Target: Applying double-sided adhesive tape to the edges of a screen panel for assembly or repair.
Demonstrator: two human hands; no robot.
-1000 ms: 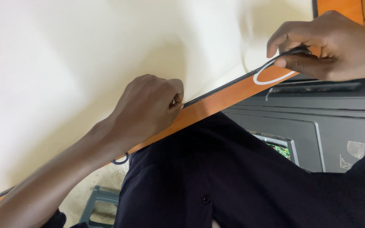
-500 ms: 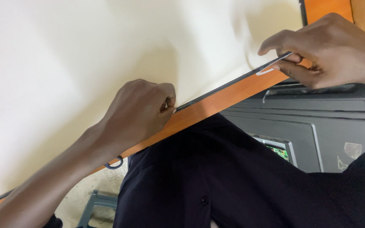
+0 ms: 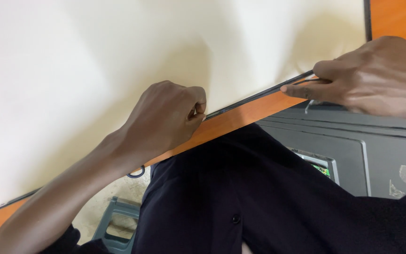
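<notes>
A large white sheet [image 3: 118, 56] lies flat on an orange table [image 3: 245, 117], with a thin dark strip [image 3: 254, 99] running along its near edge. My left hand [image 3: 167, 115] is curled into a fist at that edge, thumb and fingers pinched on the sheet's border. Farther right along the same edge, my right hand [image 3: 367, 80] pinches the dark strip between thumb and forefinger. A small pale scrap [image 3: 308, 106] hangs just below those fingers.
A grey machine casing [image 3: 363, 141] stands below the table at right, with a bit of green circuit board [image 3: 324, 169] showing. My dark shirt [image 3: 259, 202] fills the lower middle. A blue-grey plastic stool [image 3: 113, 221] sits on the floor at lower left.
My right hand has slid up and to the right along the edge, and the white loop seen under it before is gone from view. The left hand keeps its place on the edge.
</notes>
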